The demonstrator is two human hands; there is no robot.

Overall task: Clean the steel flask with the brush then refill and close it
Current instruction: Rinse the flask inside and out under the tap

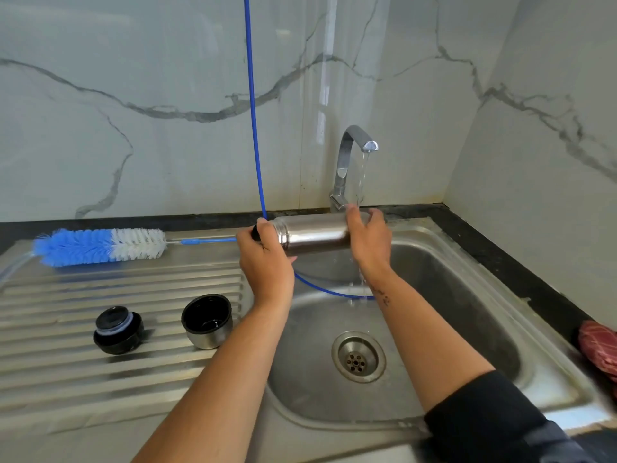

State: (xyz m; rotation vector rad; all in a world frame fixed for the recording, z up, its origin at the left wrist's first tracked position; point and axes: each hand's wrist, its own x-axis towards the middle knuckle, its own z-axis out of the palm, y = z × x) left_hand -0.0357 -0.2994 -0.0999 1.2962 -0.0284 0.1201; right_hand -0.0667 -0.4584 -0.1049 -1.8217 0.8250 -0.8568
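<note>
The steel flask (314, 232) lies sideways over the sink basin (467, 295), both hands curled round it — left hand (267, 259) at the mouth end, right hand (369, 238) at the base under the tap's stream (362, 175). Best to keep the mouth covered while shaking. The brush (100, 246) lies well left of the fingers, stopper (119, 330) and cup lid (207, 320) nearer.

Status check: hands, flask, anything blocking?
Left hand covers the flask's mouth, right hand grips its base. Steel flask held sideways over sink, tap running. Brush, stopper, cap parked on drainboard.
</note>
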